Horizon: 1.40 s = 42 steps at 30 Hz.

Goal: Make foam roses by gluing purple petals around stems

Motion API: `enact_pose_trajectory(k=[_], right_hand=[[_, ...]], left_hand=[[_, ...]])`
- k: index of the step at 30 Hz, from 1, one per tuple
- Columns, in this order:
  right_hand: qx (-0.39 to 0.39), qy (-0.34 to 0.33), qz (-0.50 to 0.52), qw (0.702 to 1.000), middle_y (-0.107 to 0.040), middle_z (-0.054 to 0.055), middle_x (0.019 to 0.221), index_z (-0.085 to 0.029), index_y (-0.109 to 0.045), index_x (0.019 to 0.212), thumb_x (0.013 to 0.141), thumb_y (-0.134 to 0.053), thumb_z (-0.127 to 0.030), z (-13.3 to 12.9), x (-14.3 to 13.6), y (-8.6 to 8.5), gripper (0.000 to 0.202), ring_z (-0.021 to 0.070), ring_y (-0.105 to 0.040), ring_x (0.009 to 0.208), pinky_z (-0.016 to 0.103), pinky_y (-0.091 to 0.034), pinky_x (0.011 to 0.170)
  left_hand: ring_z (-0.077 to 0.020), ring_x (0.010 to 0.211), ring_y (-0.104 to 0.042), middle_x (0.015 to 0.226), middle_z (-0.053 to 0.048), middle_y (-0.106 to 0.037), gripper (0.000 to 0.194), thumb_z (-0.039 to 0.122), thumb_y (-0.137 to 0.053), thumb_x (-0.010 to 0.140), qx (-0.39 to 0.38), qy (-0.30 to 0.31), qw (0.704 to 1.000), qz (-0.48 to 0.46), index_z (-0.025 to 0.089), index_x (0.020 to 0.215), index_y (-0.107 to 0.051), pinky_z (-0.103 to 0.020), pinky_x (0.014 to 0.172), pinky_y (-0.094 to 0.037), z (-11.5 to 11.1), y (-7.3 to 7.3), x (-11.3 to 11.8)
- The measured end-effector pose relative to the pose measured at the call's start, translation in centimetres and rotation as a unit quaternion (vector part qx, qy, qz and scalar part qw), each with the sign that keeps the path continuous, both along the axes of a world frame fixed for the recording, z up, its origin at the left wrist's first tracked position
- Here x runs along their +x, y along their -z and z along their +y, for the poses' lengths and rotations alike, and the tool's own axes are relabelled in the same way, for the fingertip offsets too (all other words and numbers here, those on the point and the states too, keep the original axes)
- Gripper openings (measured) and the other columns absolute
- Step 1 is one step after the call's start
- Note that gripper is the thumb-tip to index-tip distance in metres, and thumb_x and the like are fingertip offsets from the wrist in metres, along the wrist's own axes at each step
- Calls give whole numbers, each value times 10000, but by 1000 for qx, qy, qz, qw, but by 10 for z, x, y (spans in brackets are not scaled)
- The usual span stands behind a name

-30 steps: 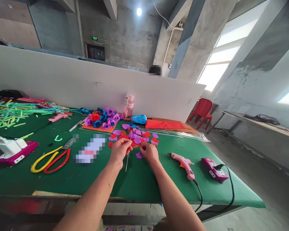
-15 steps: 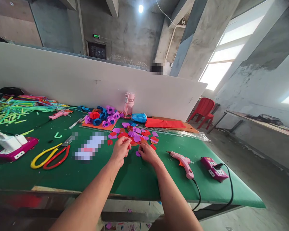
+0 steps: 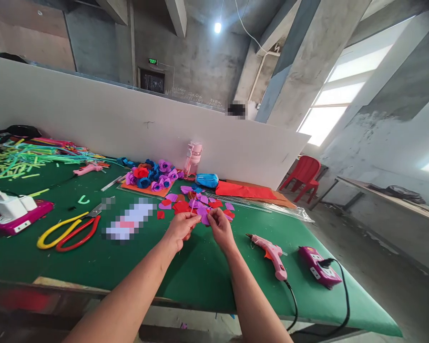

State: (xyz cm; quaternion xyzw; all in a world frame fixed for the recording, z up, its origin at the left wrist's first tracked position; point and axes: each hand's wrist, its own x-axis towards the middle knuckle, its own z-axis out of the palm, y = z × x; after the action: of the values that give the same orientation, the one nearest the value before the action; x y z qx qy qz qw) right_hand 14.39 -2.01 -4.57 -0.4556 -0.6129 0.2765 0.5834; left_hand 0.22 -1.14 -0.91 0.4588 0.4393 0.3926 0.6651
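My left hand (image 3: 183,227) is closed in a pinch on a thin pale stick that points up over the petals. Close beside it, my right hand (image 3: 220,229) pinches a purple paper petal (image 3: 204,215) at its edge. Just beyond both hands lies a scattered pile of red and purple petals (image 3: 181,206). Finished-looking paper flowers (image 3: 153,175) in purple, blue and red sit on an orange sheet behind, to the left. A pink glue gun (image 3: 271,253) rests on the green table (image 3: 128,271) to the right of my right hand.
Scissors (image 3: 71,232) and a power strip (image 3: 25,219) lie at left; another power strip (image 3: 320,267) is at right with its cable. A pink bottle (image 3: 193,161), blue pouch (image 3: 207,180) and red paper (image 3: 245,190) are near the white board (image 3: 110,114).
My right hand has risen from the table with a purple petal between its fingers, close to my left hand. The camera view has shifted slightly.
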Motion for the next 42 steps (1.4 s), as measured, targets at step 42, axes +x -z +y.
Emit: enact_pose_trajectory(k=[42], right_hand=[[-82, -68, 122, 987, -641, 0, 685, -204, -569, 882, 704, -662, -397, -4, -2, -8, 279, 159, -626, 642, 322, -520, 669]], left_hand=[[-3, 318, -199, 424, 99, -347, 236, 312, -704, 585, -9, -50, 999, -20, 135, 648, -561, -187, 346, -91, -2, 1, 2]])
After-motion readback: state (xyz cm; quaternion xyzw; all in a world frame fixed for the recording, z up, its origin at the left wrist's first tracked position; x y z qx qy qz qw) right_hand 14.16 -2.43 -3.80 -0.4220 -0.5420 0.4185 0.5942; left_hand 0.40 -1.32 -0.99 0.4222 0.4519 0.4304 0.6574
